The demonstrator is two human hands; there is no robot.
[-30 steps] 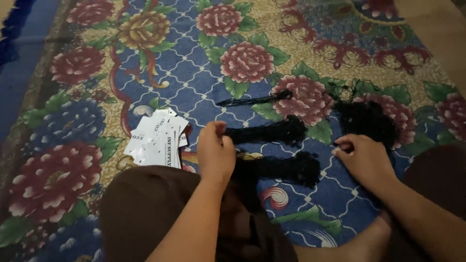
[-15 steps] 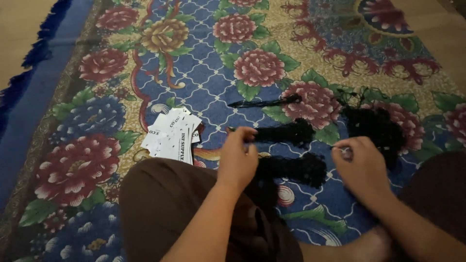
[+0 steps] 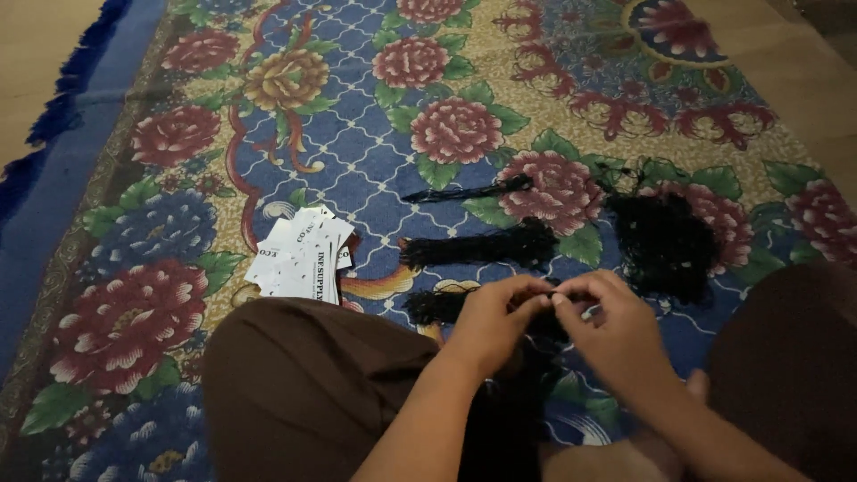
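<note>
Grip: both hands (image 3: 558, 321) now meet, pinching black strands (image 3: 536, 312) | earlier apart

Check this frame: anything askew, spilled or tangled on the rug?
Mostly tidy. The white paper tags lie fanned in a loose heap, not stacked. The loose black thread pile at right is tangled, unlike the three straight black bundles beside it.

The single head view looks steeply down and forward from close above the person's lap, over the flowered carpet (image 3: 375, 170) stretching far ahead.
</note>
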